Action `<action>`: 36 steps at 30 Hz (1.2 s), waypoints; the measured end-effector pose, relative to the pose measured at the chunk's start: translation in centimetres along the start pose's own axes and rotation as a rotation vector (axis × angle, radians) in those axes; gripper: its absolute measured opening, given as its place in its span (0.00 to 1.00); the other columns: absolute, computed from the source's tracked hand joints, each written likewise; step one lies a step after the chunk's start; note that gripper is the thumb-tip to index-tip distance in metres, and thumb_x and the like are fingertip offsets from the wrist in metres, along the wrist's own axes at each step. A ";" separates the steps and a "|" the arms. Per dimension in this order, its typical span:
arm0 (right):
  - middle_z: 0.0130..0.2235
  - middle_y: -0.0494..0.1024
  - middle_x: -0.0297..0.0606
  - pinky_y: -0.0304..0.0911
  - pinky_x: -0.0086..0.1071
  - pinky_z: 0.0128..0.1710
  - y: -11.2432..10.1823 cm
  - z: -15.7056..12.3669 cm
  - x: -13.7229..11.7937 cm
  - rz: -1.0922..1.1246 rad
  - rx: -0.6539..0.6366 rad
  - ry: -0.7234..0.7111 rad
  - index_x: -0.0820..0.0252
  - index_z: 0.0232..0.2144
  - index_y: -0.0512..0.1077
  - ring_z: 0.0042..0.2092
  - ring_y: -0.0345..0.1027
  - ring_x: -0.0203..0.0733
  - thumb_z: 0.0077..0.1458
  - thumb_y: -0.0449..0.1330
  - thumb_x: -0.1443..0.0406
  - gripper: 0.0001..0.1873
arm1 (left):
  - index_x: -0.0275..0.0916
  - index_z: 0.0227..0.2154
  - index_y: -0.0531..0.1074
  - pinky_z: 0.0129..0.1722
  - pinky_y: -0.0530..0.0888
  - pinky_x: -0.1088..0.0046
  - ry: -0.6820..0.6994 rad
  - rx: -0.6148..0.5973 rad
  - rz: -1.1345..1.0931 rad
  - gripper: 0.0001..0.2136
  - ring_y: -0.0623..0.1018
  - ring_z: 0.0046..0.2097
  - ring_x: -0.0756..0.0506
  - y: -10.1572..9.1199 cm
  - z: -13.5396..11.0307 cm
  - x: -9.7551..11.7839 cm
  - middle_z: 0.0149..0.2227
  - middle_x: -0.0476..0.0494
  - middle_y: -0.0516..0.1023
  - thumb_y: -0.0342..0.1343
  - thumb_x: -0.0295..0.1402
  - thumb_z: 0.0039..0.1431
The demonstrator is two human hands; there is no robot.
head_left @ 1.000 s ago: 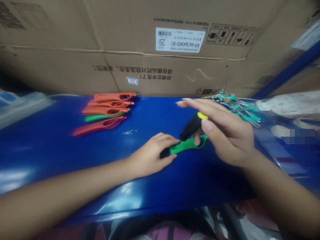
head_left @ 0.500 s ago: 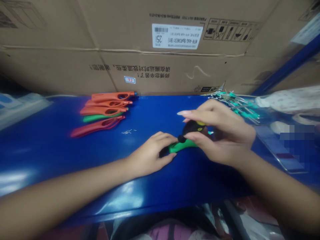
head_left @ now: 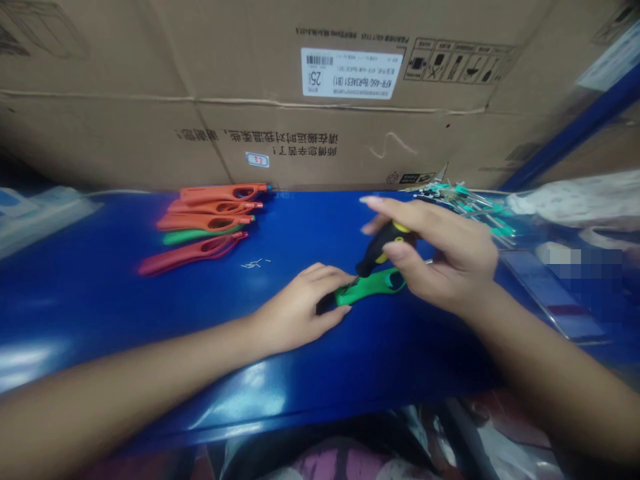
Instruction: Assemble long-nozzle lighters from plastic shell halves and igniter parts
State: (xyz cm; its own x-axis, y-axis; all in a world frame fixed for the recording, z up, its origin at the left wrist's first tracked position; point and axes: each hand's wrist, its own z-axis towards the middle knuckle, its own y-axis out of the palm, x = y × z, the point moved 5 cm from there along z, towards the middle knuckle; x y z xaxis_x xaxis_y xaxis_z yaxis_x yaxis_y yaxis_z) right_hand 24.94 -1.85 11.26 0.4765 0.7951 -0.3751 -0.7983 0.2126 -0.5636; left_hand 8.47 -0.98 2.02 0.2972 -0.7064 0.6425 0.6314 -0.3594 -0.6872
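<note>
A green plastic handle piece (head_left: 371, 285) lies on the blue table (head_left: 150, 313) near the middle. My left hand (head_left: 300, 310) pinches its left end between thumb and fingers and holds it down. My right hand (head_left: 440, 257) is closed round a black screwdriver with a yellow cap (head_left: 383, 247). The screwdriver slants down and left, and its tip meets the green piece close to my left fingertips.
A row of orange, green and red handle pieces (head_left: 205, 223) lies at the back left. Several teal-handled parts (head_left: 470, 203) are piled at the back right. A few small metal bits (head_left: 255, 264) lie loose. A big cardboard box (head_left: 300, 87) walls the back.
My right hand's fingers have shifted round the screwdriver handle, closing and reopening as if turning it. My left hand and the green piece have stayed put.
</note>
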 end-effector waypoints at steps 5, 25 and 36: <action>0.43 0.82 0.38 0.71 0.32 0.27 0.7 -0.2 0.3 0.228 -0.089 0.081 0.50 0.60 0.70 0.31 0.74 0.37 0.68 0.55 0.59 0.20 | 0.37 0.53 0.73 0.54 0.74 0.59 -0.010 0.002 0.004 0.15 0.76 0.51 0.42 0.0 0.0 0.0 0.50 0.39 0.78 0.58 0.31 0.64; 0.46 0.79 0.40 0.73 0.30 0.30 1.1 -0.2 0.5 0.269 -0.053 0.065 0.52 0.56 0.72 0.37 0.74 0.38 0.64 0.60 0.62 0.18 | 0.35 0.52 0.73 0.54 0.72 0.63 0.021 -0.024 0.034 0.13 0.76 0.50 0.43 0.1 0.0 0.2 0.48 0.40 0.79 0.58 0.31 0.65; 0.47 0.79 0.40 0.74 0.35 0.34 1.3 -0.5 -0.1 0.245 -0.027 -0.069 0.52 0.54 0.73 0.41 0.74 0.43 0.58 0.66 0.64 0.21 | 0.38 0.48 0.74 0.54 0.72 0.61 0.018 -0.027 0.057 0.10 0.76 0.50 0.42 0.1 0.0 0.3 0.49 0.41 0.79 0.58 0.32 0.66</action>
State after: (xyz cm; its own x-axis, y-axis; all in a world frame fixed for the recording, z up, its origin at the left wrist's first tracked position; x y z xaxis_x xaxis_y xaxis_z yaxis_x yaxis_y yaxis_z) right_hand 24.09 -1.91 10.23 0.2433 0.8581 -0.4521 -0.8761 -0.0055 -0.4820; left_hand 8.62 -1.22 2.11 0.3191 -0.7367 0.5962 0.5940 -0.3348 -0.7315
